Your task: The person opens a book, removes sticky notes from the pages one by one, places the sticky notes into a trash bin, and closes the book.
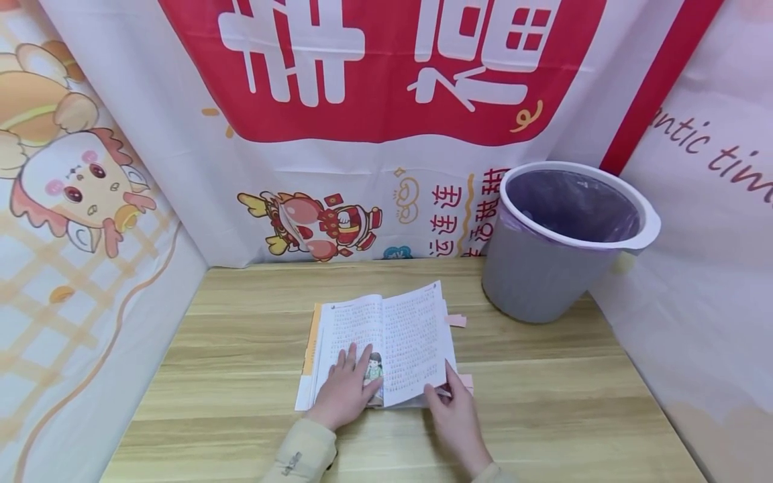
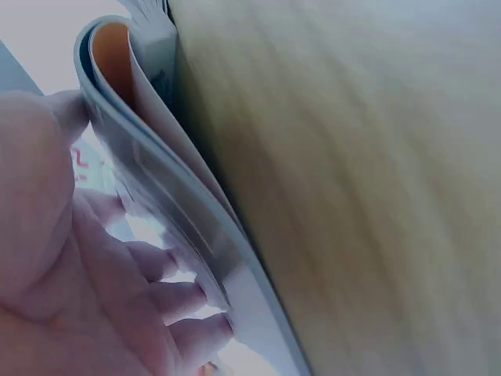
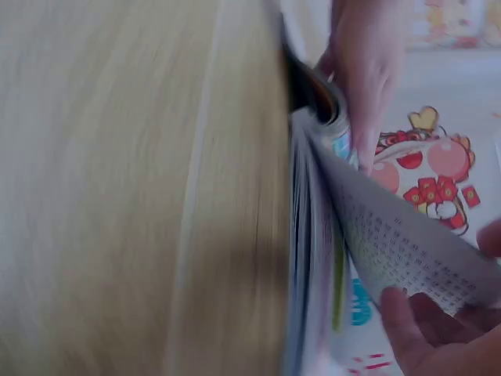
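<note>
An open book (image 1: 350, 315) with printed text lies on the wooden table, with a small drawing of a figure low on its left page. My left hand (image 1: 345, 388) rests on that page, its fingers spread and straight. At the lower right corner, my right hand (image 1: 455, 417) pinches a page (image 1: 415, 342) that is lifted off the pages below. The right wrist view shows this raised page (image 3: 399, 235) slanting away from the page stack (image 3: 309, 258), with the right hand (image 3: 438, 337) at its edge. In the left wrist view the book's pages (image 2: 180, 204) curve beside the left hand (image 2: 86, 266).
Pink tabs (image 1: 457, 320) stick out from the book's right side. A grey bin (image 1: 531, 275) with a purple liner stands at the table's back right. Printed cloth (image 1: 374, 161) hangs behind the table (image 1: 241, 349) and along both sides.
</note>
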Demonstrator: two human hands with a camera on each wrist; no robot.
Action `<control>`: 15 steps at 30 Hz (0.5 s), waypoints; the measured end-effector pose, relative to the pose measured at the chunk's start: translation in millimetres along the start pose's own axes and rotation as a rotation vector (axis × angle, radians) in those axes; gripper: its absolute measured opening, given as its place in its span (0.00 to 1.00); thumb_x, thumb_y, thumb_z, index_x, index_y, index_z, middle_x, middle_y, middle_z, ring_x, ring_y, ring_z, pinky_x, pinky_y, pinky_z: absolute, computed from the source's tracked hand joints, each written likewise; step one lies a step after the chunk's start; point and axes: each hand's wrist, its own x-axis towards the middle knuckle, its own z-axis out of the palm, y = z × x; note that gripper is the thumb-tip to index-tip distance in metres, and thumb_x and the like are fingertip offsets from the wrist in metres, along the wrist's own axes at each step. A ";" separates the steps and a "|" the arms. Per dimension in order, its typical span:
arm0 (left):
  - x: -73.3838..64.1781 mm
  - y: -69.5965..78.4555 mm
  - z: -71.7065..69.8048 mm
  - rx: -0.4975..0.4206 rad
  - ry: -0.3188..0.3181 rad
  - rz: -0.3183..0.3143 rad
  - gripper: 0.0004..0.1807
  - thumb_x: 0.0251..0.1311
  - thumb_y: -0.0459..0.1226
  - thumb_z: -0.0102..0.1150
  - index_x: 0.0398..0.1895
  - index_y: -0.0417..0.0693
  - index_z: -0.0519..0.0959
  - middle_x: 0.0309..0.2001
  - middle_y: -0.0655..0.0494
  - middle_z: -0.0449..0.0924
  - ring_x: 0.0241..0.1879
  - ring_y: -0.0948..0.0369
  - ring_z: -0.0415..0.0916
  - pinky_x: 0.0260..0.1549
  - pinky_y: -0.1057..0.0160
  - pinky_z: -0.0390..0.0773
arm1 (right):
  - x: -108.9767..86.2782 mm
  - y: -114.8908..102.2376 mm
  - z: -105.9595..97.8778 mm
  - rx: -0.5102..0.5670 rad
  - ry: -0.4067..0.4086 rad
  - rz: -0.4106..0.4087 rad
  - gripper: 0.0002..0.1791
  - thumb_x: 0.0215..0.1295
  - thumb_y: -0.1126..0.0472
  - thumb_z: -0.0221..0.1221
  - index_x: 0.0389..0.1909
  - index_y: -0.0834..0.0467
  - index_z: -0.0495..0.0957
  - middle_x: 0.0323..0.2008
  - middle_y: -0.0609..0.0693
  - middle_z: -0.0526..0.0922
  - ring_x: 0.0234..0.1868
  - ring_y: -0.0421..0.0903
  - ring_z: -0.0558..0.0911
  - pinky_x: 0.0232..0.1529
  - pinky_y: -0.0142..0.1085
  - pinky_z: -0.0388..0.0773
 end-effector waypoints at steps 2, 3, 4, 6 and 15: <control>-5.9 -7.3 -3.4 -0.007 0.008 -0.002 0.40 0.71 0.61 0.44 0.78 0.48 0.56 0.74 0.30 0.48 0.72 0.32 0.46 0.66 0.31 0.52 | 1.4 -1.9 5.4 -0.126 -0.032 -0.075 0.38 0.65 0.65 0.63 0.75 0.60 0.59 0.60 0.57 0.77 0.54 0.51 0.80 0.55 0.43 0.79; -8.8 -10.2 -6.0 -0.010 0.005 -0.010 0.40 0.70 0.61 0.44 0.78 0.49 0.56 0.74 0.30 0.49 0.72 0.32 0.46 0.66 0.30 0.52 | 2.6 -2.9 8.5 -0.189 -0.045 -0.112 0.40 0.64 0.63 0.64 0.76 0.58 0.58 0.62 0.56 0.76 0.57 0.51 0.79 0.59 0.46 0.76; -11.6 -13.2 -8.4 -0.006 0.001 -0.021 0.40 0.70 0.61 0.44 0.78 0.50 0.57 0.74 0.29 0.49 0.72 0.32 0.46 0.66 0.30 0.51 | 4.1 -3.6 11.4 -0.251 -0.059 -0.157 0.43 0.64 0.62 0.65 0.77 0.56 0.56 0.65 0.55 0.74 0.60 0.52 0.77 0.62 0.48 0.73; -17.0 -18.7 -13.4 -0.005 -0.006 -0.040 0.39 0.70 0.61 0.45 0.77 0.52 0.58 0.74 0.29 0.49 0.72 0.32 0.46 0.66 0.30 0.51 | 7.1 -5.8 17.4 -0.336 -0.084 -0.237 0.47 0.63 0.59 0.66 0.78 0.56 0.52 0.69 0.56 0.69 0.65 0.54 0.72 0.66 0.50 0.67; -26.8 -41.3 -24.5 -0.040 -0.038 -0.018 0.40 0.68 0.60 0.50 0.76 0.47 0.61 0.73 0.27 0.50 0.70 0.27 0.45 0.65 0.28 0.50 | 14.8 -15.7 42.6 -0.485 -0.209 -0.367 0.50 0.62 0.51 0.67 0.79 0.46 0.49 0.74 0.59 0.60 0.68 0.59 0.67 0.66 0.54 0.66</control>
